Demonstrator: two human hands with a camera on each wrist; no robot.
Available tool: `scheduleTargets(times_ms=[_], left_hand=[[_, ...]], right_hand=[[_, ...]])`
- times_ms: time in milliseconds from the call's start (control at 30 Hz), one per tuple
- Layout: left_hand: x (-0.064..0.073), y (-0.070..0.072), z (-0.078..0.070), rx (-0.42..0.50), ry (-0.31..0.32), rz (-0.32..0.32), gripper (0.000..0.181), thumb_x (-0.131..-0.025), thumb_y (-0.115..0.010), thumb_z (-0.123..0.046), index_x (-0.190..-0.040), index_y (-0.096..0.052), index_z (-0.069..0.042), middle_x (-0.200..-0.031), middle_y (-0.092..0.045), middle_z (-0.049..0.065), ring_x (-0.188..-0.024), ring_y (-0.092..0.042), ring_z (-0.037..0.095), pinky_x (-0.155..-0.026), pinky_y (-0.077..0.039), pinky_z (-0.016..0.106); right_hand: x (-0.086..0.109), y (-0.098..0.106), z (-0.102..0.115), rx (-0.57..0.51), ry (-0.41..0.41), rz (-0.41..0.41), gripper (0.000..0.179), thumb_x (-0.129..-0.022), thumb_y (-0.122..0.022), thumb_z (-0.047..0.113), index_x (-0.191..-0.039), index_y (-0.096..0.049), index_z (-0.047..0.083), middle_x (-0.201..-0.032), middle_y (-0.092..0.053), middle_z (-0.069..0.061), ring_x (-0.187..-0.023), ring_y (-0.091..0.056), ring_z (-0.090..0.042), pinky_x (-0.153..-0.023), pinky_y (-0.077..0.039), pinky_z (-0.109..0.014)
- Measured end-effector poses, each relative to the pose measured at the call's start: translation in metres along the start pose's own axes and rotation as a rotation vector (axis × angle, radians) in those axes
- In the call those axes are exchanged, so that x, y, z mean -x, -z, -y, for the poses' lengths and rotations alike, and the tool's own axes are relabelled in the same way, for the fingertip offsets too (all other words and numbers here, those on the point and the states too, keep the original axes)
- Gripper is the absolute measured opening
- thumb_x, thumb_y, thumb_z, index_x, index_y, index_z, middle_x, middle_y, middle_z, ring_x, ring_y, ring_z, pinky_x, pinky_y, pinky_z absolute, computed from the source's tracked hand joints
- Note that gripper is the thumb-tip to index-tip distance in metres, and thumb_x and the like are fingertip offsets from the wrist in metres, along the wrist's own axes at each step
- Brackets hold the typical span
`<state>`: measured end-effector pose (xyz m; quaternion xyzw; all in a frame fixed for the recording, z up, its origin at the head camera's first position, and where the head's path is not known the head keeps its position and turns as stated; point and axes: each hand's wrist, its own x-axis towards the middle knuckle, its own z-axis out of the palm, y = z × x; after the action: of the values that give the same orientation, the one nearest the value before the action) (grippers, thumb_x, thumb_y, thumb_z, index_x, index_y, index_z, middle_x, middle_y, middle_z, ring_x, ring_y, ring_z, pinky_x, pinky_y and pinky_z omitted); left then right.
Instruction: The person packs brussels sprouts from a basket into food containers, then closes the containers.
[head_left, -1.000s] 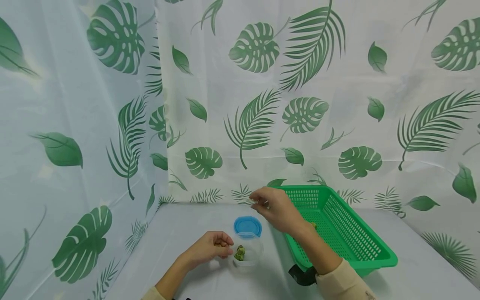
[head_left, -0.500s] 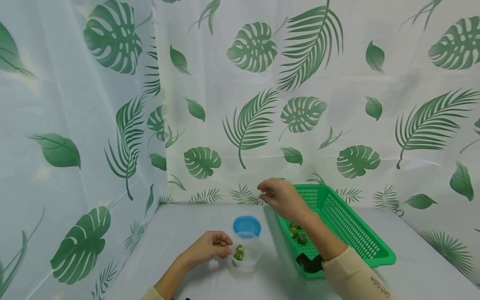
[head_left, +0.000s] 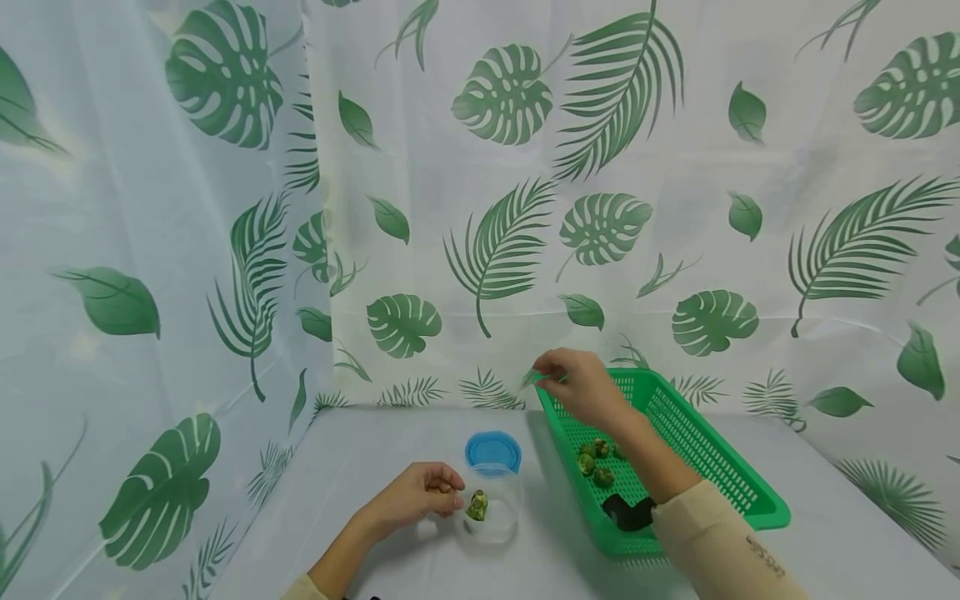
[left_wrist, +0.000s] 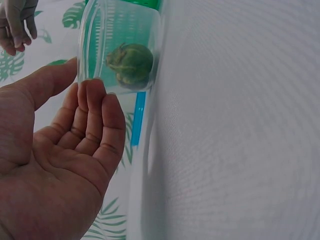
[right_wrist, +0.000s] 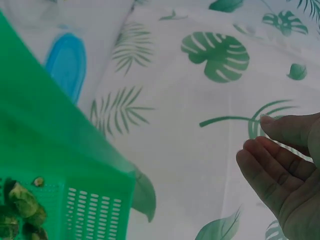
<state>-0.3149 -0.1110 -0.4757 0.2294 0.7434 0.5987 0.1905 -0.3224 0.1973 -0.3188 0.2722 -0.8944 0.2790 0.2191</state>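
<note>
Right hand [head_left: 576, 385] loose and empty, green slotted basket [head_left: 697, 442] below it
Left hand [head_left: 418, 495] relaxed too, clear tub [head_left: 508, 518] right at its fingertips

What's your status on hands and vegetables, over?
Left hand beside clear plastic container; right hand raised, empty. Green vegetables in container and green basket. Right forearm hides part of basket in head view.
</note>
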Motion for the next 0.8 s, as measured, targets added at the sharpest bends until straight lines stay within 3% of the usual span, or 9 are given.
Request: scheduleTargets(times_ms=[333,800], left_hand=[[-0.001,0.001,0.003,0.003,0.002,0.000,0.030,-0.096,-0.073,-0.012,-0.117,-0.064,0.008,-0.088,-0.069,0.002,-0.080,-0.067,0.014,-0.076,-0.058,0.033],[-0.002,0.001,0.002,0.014,0.001,0.003,0.031,-0.096,-0.073,-0.012,-0.117,-0.064,0.008,-0.088,-0.068,0.002,-0.080,-0.066,0.014,-0.076,-0.057,0.031]], right_hand=[[0.001,0.003,-0.037,0.001,-0.114,0.050,0.020,-0.097,-0.072,0.007,-0.116,-0.074,0.003,-0.113,-0.074,-0.019,-0.102,-0.071,-0.031,-0.087,-0.059,-0.048],[0.005,0.005,-0.062,-0.001,-0.165,0.058,0.020,-0.098,-0.070,0.006,-0.117,-0.073,-0.001,-0.112,-0.073,-0.021,-0.101,-0.070,-0.033,-0.086,-0.058,-0.049]])
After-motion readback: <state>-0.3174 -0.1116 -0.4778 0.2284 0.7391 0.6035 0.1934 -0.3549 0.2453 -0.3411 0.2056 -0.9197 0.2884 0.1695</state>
